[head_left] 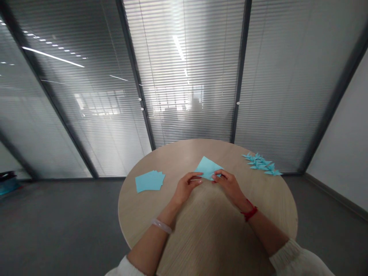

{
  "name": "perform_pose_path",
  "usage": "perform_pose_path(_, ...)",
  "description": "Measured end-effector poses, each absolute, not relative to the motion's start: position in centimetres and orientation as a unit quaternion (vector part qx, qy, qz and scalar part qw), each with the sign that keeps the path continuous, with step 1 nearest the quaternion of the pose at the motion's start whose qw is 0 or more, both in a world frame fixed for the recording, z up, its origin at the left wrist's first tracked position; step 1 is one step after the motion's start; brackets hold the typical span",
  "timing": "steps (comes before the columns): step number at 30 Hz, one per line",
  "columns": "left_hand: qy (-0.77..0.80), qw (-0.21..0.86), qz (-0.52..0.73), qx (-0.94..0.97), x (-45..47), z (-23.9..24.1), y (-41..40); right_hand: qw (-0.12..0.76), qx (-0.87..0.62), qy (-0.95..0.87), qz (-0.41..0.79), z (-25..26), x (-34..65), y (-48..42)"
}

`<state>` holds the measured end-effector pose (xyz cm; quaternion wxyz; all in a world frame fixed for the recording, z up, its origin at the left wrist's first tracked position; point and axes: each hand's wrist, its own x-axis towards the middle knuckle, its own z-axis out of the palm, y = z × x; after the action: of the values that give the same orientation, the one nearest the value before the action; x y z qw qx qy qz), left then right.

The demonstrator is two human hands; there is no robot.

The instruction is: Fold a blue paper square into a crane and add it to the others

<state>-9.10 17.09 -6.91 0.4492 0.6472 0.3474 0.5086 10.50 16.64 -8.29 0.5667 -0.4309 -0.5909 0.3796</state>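
Observation:
A light blue sheet of paper (207,167) is in front of me near the middle of the round table, one corner pointing away. Its near edge looks lifted or folded. My left hand (186,186) pinches the sheet's left corner between thumb and fingers. On the right side, my right hand (227,182) grips the near right edge, fingertips closed on the paper. A pale bracelet circles my left wrist, a red one my right.
A fanned stack of blue paper sheets (149,181) lies at the table's left. Several folded blue paper cranes (261,163) cluster near the right edge. The round wooden table (207,237) stands before glass partitions with blinds (189,69). A dark and blue object (8,183) rests on the floor far left.

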Motion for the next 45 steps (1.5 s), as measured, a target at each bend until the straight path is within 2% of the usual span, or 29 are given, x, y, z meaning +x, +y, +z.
perform_pose_path(5, 0.378, 0.436, 0.536, 0.617, -9.1, -7.1, 17.3, 0.573, -0.415, -0.584, 0.398, -7.8, 10.4, 16.3)
perform_pose_path(10, 0.385, 0.485, 0.528, 0.581, -8.9, -6.5, 16.8, 0.599, -0.406, -0.565, 0.397, -7.9, 10.3, 16.6)
perform_pose_path(14, 0.404, 0.502, 0.530, 0.552, -8.5, -6.6, 16.4, 0.587, -0.430, -0.571, 0.380, -8.2, 10.1, 16.7)
perform_pose_path(21, 0.432, 0.467, 0.540, 0.552, -8.2, -6.8, 16.2, 0.566, -0.455, -0.579, 0.370, -8.9, 9.9, 16.8)
perform_pose_path(30, 0.356, 0.495, 0.570, 0.551, -7.5, -6.5, 15.7, 0.624, -0.387, -0.545, 0.404, -8.9, 9.7, 16.9)
perform_pose_path(45, 0.336, 0.513, 0.592, 0.522, -8.0, -6.6, 16.1, 0.530, -0.471, -0.624, 0.330, -8.7, 9.8, 16.5)
